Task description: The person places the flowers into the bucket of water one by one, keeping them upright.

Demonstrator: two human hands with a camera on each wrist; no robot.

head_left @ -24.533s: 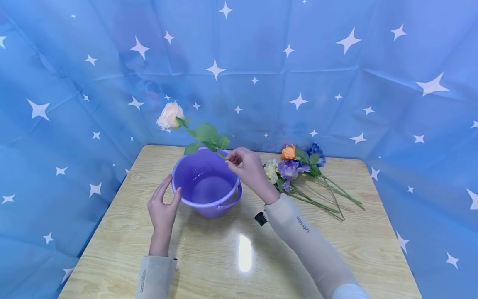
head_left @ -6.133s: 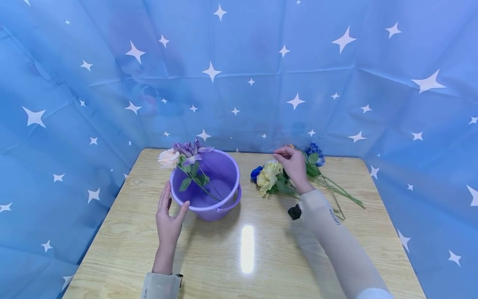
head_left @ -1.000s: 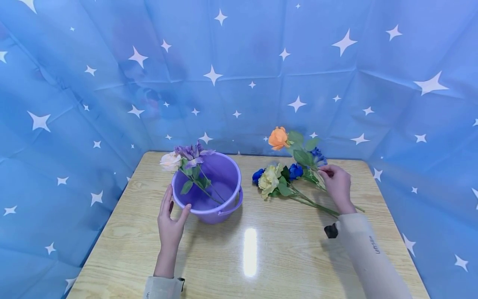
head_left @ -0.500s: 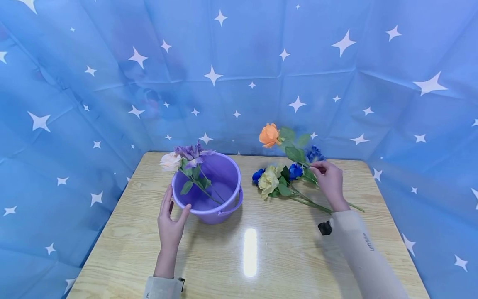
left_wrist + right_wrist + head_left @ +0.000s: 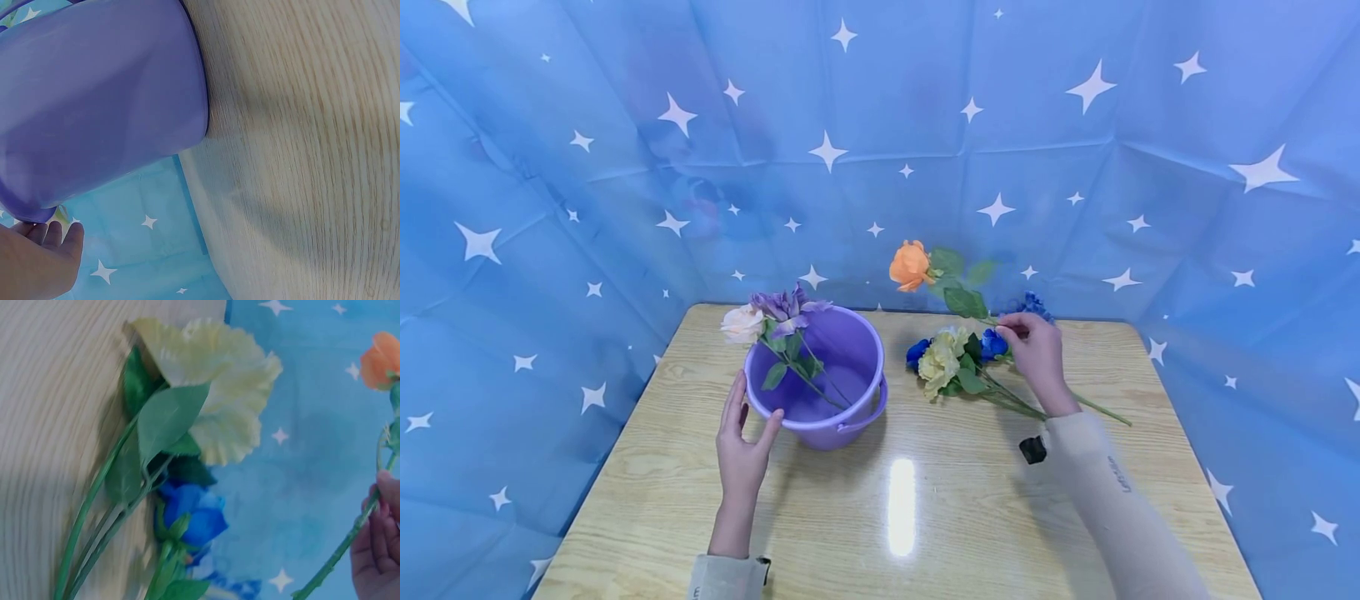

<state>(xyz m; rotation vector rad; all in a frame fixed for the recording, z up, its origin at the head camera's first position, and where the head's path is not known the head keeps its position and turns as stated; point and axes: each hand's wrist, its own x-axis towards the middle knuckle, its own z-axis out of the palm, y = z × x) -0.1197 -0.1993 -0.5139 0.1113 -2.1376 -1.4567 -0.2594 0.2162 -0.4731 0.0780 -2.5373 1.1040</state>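
Note:
In the head view my right hand [image 5: 1036, 354] pinches the green stem of an orange rose [image 5: 911, 266], lifted with its bloom to the left. The right wrist view shows the stem running past thumb and fingers. My left hand [image 5: 742, 454] holds the near left rim of the purple bucket [image 5: 829, 435], fingers along its outside and thumb at the edge. A pale pink rose [image 5: 743, 324] and a purple flower [image 5: 787, 310] lean in the bucket, blooms over its back left rim. Below the right hand lie a pale yellow flower [image 5: 942, 363] and blue flowers [image 5: 995, 343].
Several green stems [image 5: 1011, 400] spread rightward over the wooden table [image 5: 970, 517]. Another blue bloom [image 5: 916, 354] lies left of the yellow flower. The bucket's handle [image 5: 871, 417] hangs on its right side. A blue star-patterned cloth [image 5: 880, 108] stands behind and beside the table.
Over the last second the right hand has moved left with the orange rose, above the lying flowers. Six seconds ago the rose lay on the table. The left hand stays at the bucket rim.

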